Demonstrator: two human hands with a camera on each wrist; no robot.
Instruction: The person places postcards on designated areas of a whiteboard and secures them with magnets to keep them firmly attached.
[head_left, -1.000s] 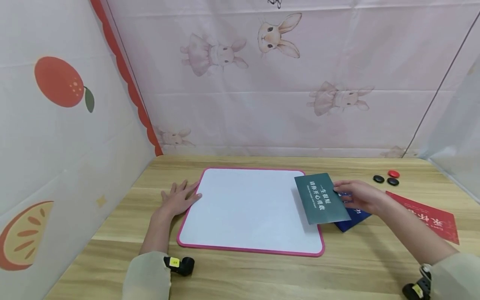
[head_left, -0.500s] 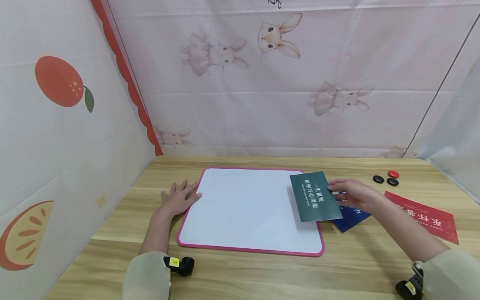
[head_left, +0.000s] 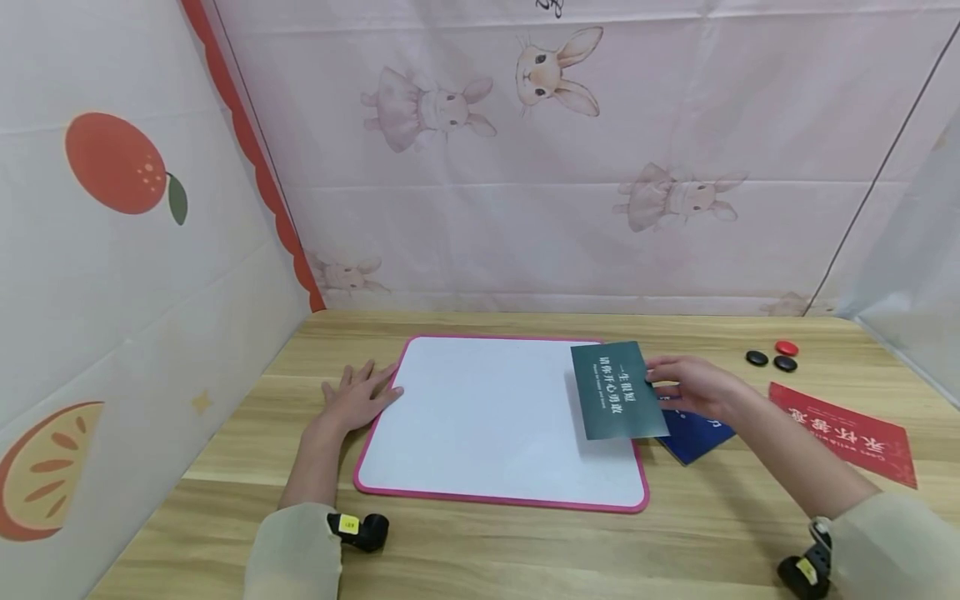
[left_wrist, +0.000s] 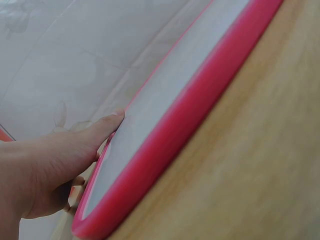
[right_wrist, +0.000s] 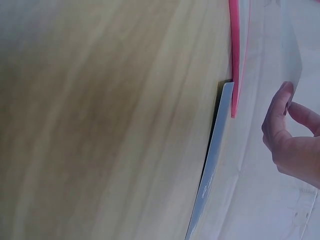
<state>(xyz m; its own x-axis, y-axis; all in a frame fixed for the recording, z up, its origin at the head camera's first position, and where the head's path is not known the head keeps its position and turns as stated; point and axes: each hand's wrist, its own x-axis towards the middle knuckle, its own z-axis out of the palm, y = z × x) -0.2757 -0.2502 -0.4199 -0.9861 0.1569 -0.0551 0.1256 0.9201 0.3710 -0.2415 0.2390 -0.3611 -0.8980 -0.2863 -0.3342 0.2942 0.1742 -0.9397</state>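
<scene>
A white board with a pink rim (head_left: 480, 417) lies flat on the wooden table. On its left edge rests my left hand (head_left: 356, 407), fingers spread, the thumb lying over the rim; the left wrist view shows that thumb (left_wrist: 107, 125) on the pink edge. My right hand (head_left: 693, 385) pinches a dark green card (head_left: 615, 392) with white writing by its right edge. The card is held above the board's right side, over its shadow. Under the right hand a blue card (head_left: 693, 435) lies on the table, partly hidden. In the right wrist view the held card (right_wrist: 291, 55) is raised above the tabletop.
A red card (head_left: 847, 433) lies right of the right forearm, which partly covers it. Farther back are two black discs (head_left: 757, 358) and a red disc (head_left: 787, 347). Fabric with printed rabbits (head_left: 555, 75) hangs behind the table (head_left: 480, 554).
My right hand has carried the green card a little to the left over the board, uncovering more of the blue and red cards. The left hand stays in place.
</scene>
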